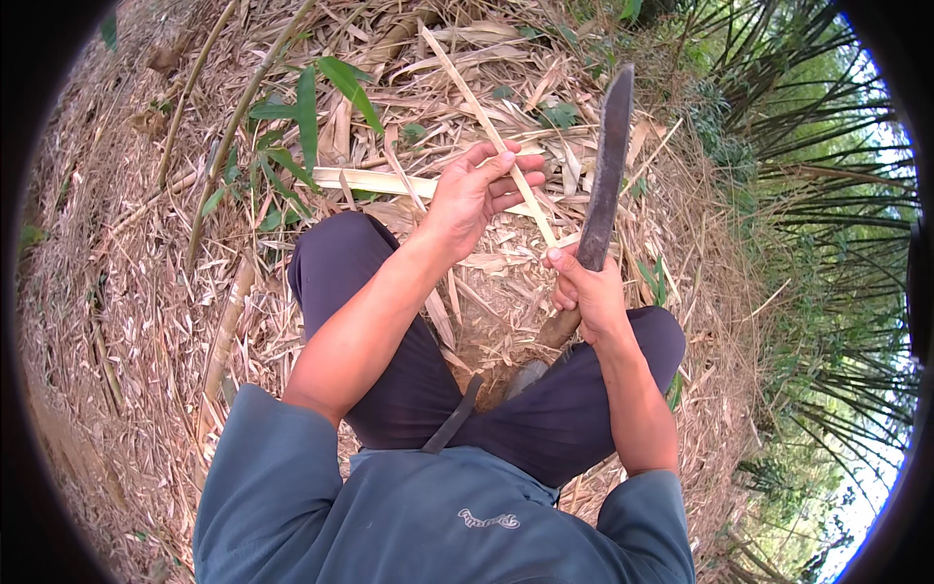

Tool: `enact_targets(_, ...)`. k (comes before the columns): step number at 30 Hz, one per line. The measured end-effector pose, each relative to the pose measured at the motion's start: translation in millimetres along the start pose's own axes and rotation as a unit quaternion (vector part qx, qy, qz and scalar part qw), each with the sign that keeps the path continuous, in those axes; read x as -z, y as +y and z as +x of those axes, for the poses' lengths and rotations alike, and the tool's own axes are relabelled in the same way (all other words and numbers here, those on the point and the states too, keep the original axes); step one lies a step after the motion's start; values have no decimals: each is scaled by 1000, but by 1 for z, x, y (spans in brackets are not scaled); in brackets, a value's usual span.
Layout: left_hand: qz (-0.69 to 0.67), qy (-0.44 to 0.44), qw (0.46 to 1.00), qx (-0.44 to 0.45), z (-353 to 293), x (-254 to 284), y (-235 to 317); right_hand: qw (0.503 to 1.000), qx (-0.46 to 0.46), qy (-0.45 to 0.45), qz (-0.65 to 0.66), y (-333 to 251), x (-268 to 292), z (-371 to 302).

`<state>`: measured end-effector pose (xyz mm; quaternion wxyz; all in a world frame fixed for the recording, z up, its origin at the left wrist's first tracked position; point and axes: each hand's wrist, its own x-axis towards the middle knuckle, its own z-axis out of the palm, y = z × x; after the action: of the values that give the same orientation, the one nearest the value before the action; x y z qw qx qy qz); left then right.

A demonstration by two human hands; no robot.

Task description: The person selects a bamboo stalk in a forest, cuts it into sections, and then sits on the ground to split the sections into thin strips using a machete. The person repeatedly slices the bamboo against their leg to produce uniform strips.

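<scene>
A thin, pale bamboo strip [462, 80] runs slantwise from the far ground toward my right hand. My left hand [465, 200] holds it near the middle, thumb on top and the other fingers loosely spread behind. In my right hand [593, 295] is a machete [611, 146] with a long dark blade pointing up and away. The strip's near end meets the thumb and forefinger of that same hand. The machete's handle is partly hidden by the fingers. Behind my left hand, a wider split bamboo piece [375, 182] lies on the leaf litter.
Dry bamboo leaves [516, 302] cover the ground around my bent legs. At the left, thin stalks [219, 146] and a green-leaved shoot [306, 117] rise close to my left knee. A dark strap-like piece [454, 417] lies at my lap. Dense bamboo stems [827, 185] stand on the right.
</scene>
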<state>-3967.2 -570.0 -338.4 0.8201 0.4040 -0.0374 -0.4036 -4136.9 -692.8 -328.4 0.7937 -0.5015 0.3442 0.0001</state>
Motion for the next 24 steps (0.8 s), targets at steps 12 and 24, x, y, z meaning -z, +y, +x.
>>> enact_targets(12, 13, 136, 956, -261, 2, 43, 78, 999, -42, 28, 4, -8, 8, -5)
enact_targets(24, -31, 42, 963, -265, -3, 45, 81, 997, 13, 73, -4, -12, 14, 0)
